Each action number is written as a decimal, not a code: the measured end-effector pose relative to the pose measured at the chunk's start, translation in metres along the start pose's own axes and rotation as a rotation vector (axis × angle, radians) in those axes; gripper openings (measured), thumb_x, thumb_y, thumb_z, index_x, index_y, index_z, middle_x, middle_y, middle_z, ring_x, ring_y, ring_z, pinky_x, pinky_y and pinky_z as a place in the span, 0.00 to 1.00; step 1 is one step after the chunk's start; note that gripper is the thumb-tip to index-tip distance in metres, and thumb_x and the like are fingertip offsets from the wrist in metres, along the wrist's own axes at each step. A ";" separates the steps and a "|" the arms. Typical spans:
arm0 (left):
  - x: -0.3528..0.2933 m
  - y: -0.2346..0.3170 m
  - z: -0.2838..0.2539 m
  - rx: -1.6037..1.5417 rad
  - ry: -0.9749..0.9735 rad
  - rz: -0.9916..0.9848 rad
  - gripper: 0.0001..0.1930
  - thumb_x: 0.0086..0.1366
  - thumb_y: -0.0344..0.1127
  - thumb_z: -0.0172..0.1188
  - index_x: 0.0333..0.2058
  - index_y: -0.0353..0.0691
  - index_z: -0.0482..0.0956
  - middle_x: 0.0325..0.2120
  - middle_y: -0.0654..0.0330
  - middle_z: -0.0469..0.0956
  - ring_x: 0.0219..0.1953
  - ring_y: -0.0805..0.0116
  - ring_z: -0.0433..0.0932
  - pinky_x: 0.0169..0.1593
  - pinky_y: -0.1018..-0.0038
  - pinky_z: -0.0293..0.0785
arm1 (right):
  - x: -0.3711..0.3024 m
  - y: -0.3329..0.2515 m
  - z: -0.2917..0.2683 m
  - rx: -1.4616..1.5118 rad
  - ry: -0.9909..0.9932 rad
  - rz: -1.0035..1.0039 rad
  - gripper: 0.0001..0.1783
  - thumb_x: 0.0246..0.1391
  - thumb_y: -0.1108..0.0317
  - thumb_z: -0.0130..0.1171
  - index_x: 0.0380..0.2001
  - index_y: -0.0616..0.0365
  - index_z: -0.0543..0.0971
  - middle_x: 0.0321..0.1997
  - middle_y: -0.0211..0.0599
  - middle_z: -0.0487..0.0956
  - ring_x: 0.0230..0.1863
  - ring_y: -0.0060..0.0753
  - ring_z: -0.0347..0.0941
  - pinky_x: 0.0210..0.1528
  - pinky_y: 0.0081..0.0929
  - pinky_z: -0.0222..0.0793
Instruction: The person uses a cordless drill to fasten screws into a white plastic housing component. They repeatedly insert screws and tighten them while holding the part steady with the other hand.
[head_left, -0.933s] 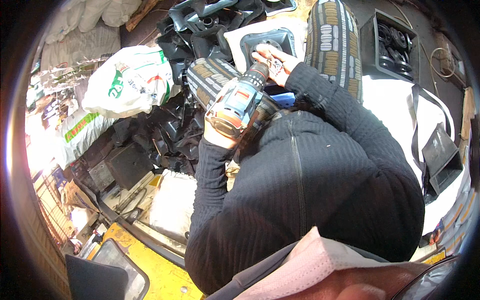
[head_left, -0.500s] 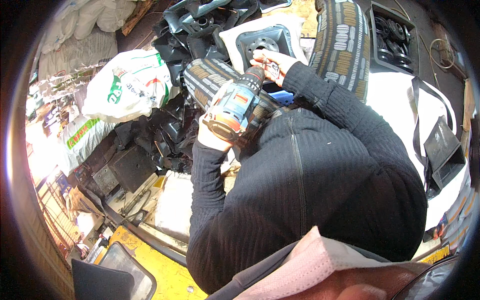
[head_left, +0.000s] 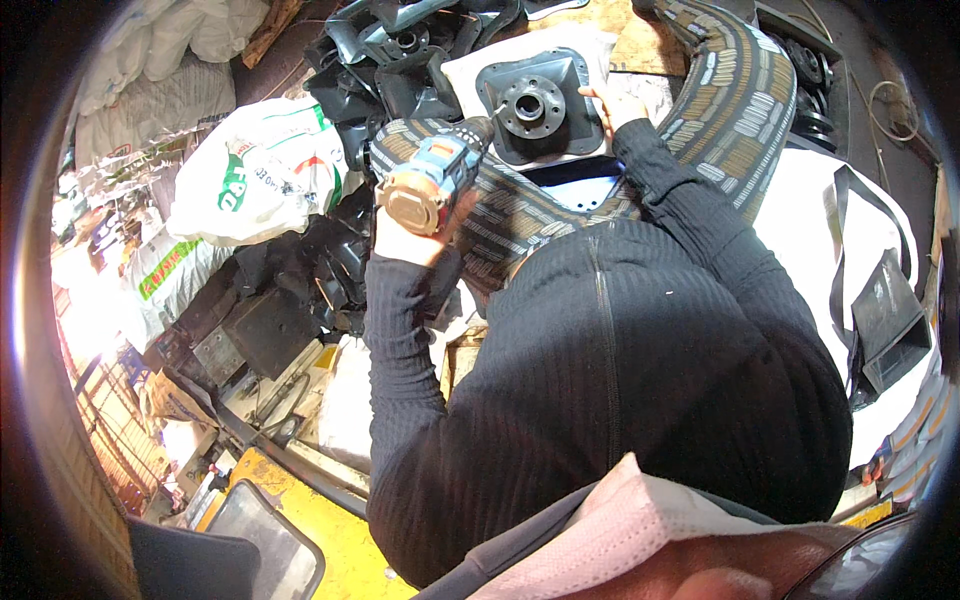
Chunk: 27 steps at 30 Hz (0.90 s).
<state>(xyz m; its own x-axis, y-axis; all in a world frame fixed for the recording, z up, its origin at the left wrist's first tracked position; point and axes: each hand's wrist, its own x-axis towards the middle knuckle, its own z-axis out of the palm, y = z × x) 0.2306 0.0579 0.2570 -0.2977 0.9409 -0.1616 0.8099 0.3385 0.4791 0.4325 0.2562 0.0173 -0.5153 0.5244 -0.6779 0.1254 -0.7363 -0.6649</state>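
A cordless drill [head_left: 440, 165] with a blue-grey body is in my left hand [head_left: 432, 238], its chuck pointing up and away toward a black square housing. That black housing [head_left: 490, 140] has a round metal flange [head_left: 531, 108] with a central bore and a ring of holes. It rests on a white padded surface [head_left: 462, 72]. My right hand [head_left: 624, 108] is at the housing's right edge, fingers bent against its rim; the thumb is partly hidden. The drill's tip is left of the housing and off the flange.
A patterned padded cushion [head_left: 745, 110] curves around the work. Several black plastic parts [head_left: 420, 85] are heaped at the far left, beside a white plastic bag [head_left: 255, 175]. A dark bin [head_left: 845, 75] of round black parts stands far right. Below left is a yellow surface [head_left: 345, 550].
My left hand has drawn the drill back left from the flange. My right hand has moved from the flange to the housing's right edge, uncovering the flange.
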 end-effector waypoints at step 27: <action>0.062 0.004 -0.008 -0.560 -0.165 -0.454 0.25 0.55 0.26 0.65 0.51 0.37 0.66 0.24 0.56 0.79 0.17 0.71 0.76 0.15 0.78 0.70 | -0.008 -0.022 0.064 -0.457 0.059 -0.360 0.22 0.47 0.47 0.63 0.21 0.57 0.81 0.17 0.32 0.75 0.21 0.24 0.68 0.29 0.25 0.65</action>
<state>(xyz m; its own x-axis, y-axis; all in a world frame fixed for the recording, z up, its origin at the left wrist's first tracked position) 0.2116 0.1175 0.2555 -0.4262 0.7144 -0.5550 0.2325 0.6794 0.6960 0.3794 0.2406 0.0571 -0.5467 0.7402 -0.3914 0.3105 -0.2549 -0.9157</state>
